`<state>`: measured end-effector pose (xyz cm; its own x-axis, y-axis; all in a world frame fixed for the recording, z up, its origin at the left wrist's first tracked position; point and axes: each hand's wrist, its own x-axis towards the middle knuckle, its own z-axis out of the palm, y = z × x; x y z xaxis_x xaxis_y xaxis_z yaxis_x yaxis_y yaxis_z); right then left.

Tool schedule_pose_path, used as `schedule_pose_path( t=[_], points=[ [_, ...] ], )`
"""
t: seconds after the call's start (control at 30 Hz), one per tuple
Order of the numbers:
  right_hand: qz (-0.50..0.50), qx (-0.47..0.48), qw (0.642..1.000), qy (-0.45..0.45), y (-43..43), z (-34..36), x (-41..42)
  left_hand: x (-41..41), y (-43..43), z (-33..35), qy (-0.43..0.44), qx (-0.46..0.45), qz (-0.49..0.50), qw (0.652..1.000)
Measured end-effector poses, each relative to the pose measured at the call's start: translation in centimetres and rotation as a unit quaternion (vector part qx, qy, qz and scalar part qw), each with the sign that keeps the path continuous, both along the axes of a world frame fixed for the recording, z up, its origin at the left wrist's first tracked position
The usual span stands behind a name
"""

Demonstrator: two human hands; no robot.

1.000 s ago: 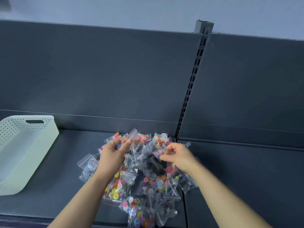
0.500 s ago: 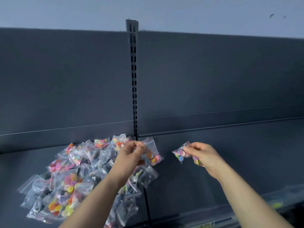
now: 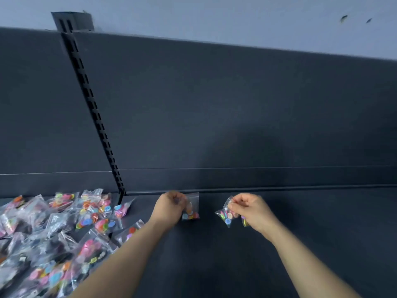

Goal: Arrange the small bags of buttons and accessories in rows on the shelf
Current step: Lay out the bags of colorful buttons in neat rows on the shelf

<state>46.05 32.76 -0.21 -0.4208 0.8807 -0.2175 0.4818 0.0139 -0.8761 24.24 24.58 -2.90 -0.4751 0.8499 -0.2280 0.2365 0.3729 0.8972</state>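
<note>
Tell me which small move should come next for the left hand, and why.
Probably the left hand should lay its bag flat at the shelf back, starting a row: no bags lie there yet, the pile is leftward, and the right hand holds another bag.

Glossy clear plastic bags (image 3: pixel 64 229); matt dark shelf (image 3: pixel 300 244)

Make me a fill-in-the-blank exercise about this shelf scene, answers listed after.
The left hand grips a clear bag of coloured ____.
The pile of bags lies on the shelf to the ____ of both hands.
The right hand, pinching another bag, is to the ____ of the slotted upright.
Missing words: buttons, left, right.
</note>
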Motion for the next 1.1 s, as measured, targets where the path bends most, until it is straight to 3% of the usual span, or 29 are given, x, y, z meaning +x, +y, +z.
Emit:
schedule_pose_path(
  t=[0.2,0.3,0.43,0.57,0.67,0.83,1.1],
  points=[
    [0.062,0.004,0.998,-0.007,4.0,-1.9,0.3,1.2,0.8,-0.9,0.199,0.003,0.057,0.978],
    [0.1,0.015,0.995,-0.005,4.8,-2.4,-0.3,2.1,0.1,-1.4,0.275,0.02,0.003,0.961],
    [0.137,0.038,0.99,-0.021,5.7,-2.9,-1.1,2.7,0.0,-2.7,0.342,-0.042,-0.048,0.937],
    [0.162,0.074,0.982,-0.057,5.9,-3.4,-3.1,2.6,-0.1,-3.3,0.372,-0.031,-0.045,0.927],
    [0.15,0.134,0.974,-0.108,5.9,-3.2,-3.8,2.3,-0.7,-3.6,0.349,0.016,-0.017,0.937],
    [0.113,0.263,0.952,-0.111,5.0,-3.3,-2.0,1.8,-1.8,-4.0,0.351,0.052,0.002,0.935],
    [0.209,0.273,0.915,-0.213,3.1,-4.8,-1.9,1.9,-1.1,-3.9,0.354,0.009,-0.009,0.935]
  ],
)
